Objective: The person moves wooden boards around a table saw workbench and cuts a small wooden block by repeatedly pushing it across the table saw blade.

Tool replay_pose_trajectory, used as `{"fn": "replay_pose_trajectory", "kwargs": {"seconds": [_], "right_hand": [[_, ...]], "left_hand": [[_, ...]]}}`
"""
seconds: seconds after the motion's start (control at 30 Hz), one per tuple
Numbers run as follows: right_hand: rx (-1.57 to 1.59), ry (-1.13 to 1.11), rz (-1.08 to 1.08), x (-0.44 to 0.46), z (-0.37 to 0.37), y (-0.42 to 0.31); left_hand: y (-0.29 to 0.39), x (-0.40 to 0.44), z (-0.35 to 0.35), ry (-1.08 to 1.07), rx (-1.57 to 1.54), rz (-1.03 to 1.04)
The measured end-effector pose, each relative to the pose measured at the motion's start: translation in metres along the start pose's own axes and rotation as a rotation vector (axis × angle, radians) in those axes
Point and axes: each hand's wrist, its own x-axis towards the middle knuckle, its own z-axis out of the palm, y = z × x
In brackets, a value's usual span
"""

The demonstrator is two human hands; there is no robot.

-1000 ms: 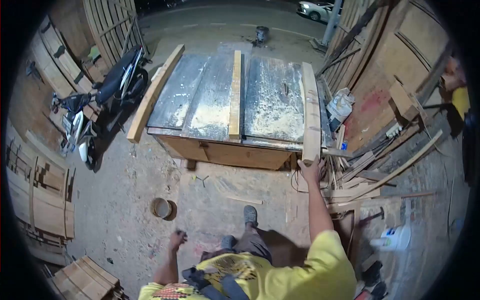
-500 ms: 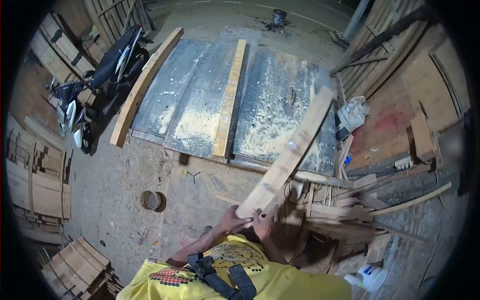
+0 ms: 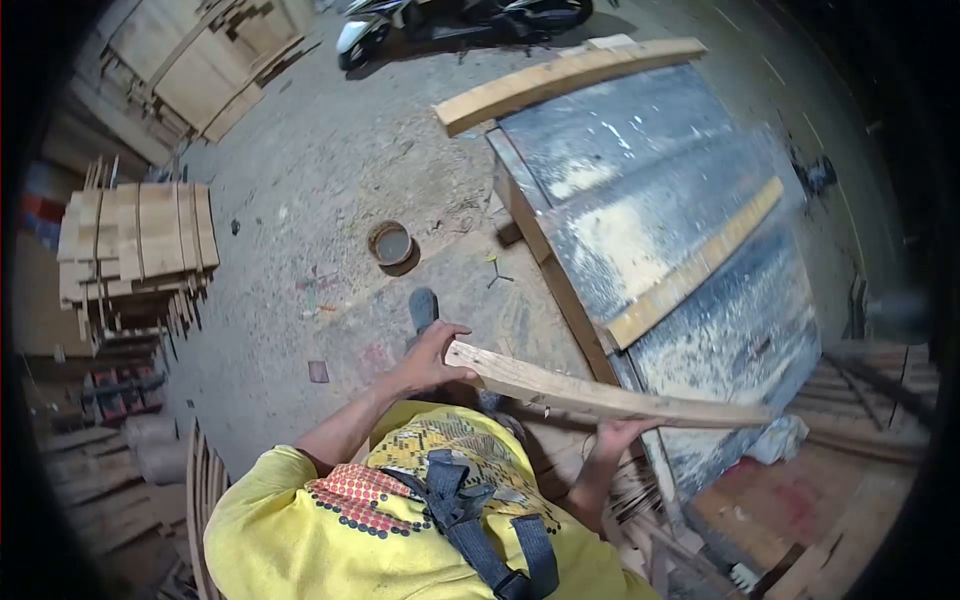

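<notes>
A long wooden plank [image 3: 580, 392] lies crosswise in front of my body, its far right end over the workbench edge. My left hand [image 3: 432, 362] grips the near left end, thumb and fingers spread around it. My right hand [image 3: 622, 436] holds the plank from below, around its middle; part of its fingers is hidden behind the wood. A dusty dark workbench [image 3: 690, 135] stands to the right, with sawdust patches on top. One wooden bar [image 3: 700, 262] lies across its middle, and another bar [image 3: 570, 80] runs along its far edge.
A round bucket [image 3: 390, 244] stands on the dirt floor ahead, near a small three-armed object [image 3: 498, 272]. Stacked boards [image 3: 140, 235] are at the left. A motorbike [image 3: 450, 25] is parked at the far end. A white bag [image 3: 778, 440] sits by the workbench's right corner.
My view and body have turned left. The plank has swung from pointing forward to lying crosswise. My hands, close together at its near end before, are now apart along it.
</notes>
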Motion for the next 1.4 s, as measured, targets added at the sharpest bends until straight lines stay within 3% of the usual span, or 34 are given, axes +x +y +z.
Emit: {"fn": "replay_pose_trajectory", "kwargs": {"seconds": [0.07, 0.1, 0.13, 0.2, 0.23, 0.33, 0.4, 0.53, 0.57, 0.63, 0.67, 0.73, 0.9, 0.97, 1.0, 1.07, 1.13, 1.2, 1.3, 1.33, 1.4], "right_hand": [[0.794, 0.155, 0.556, 0.016, 0.016, -0.010], [1.207, -0.088, 0.693, 0.027, 0.031, -0.049], [0.703, -0.333, 0.436, 0.024, 0.011, 0.028], [0.370, 0.299, 0.388, 0.043, 0.101, -0.045], [0.843, 0.202, 0.542, 0.055, 0.145, -0.114], [0.990, 0.055, 0.410, 0.113, 0.187, -0.108], [0.757, 0.091, 0.233, 0.132, 0.282, -0.202], [1.061, -0.164, 0.228, 0.178, 0.382, -0.259], [1.040, -0.044, 0.265, 0.183, 0.417, -0.271], [1.109, -0.126, 0.350, 0.200, 0.468, -0.259], [1.102, -0.195, 0.398, 0.209, 0.492, -0.250], [0.932, -0.310, 0.390, 0.211, 0.566, -0.249], [0.906, -0.299, 0.507, 0.215, 0.754, -0.221], [0.722, -0.549, 0.495, 0.218, 0.821, -0.198], [0.945, -0.336, 0.743, 0.227, 0.871, -0.177], [0.803, -0.525, 0.598, 0.218, 0.932, -0.117], [0.154, -0.667, 0.442, 0.229, 0.972, -0.141], [0.939, -0.359, 0.947, 0.245, 1.025, -0.225], [1.017, -0.417, 0.996, 0.267, 1.060, -0.202], [0.961, -0.499, 0.863, 0.274, 1.068, -0.191], [0.944, -0.351, 0.973, 0.314, 1.085, -0.203]], "left_hand": [[-0.002, 0.019, -0.023, 0.052, 0.014, 0.068], [-0.006, 0.030, -0.037, 0.028, -0.010, 0.151], [-0.010, 0.042, -0.052, -0.001, -0.032, 0.238], [-0.010, 0.074, -0.092, -0.018, -0.076, 0.283], [-0.009, 0.092, -0.114, -0.025, -0.083, 0.254], [-0.028, 0.145, -0.177, 0.005, -0.071, 0.292], [-0.027, 0.179, -0.229, 0.065, -0.163, 0.304], [-0.018, 0.228, -0.338, 0.127, -0.441, 0.170], [-0.027, 0.240, -0.362, 0.109, -0.428, 0.181], [-0.052, 0.256, -0.400, 0.291, -0.534, 0.121], [-0.059, 0.263, -0.417, 0.276, -0.529, 0.123], [-0.069, 0.281, -0.450, 0.540, -0.491, 0.089], [-0.100, 0.352, -0.537, 0.788, -0.513, 0.023], [-0.113, 0.392, -0.579, 0.824, -0.475, 0.009], [-0.119, 0.416, -0.603, 0.853, -0.430, -0.039], [-0.110, 0.441, -0.653, 0.833, -0.344, -0.097], [-0.088, 0.474, -0.696, 0.812, -0.137, -0.259], [-0.083, 0.508, -0.747, 0.677, -0.205, -0.159], [-0.082, 0.552, -0.771, 0.683, -0.164, -0.179], [-0.076, 0.568, -0.772, 0.653, -0.165, -0.174], [-0.056, 0.611, -0.778, 0.611, -0.027, -0.224]]}}
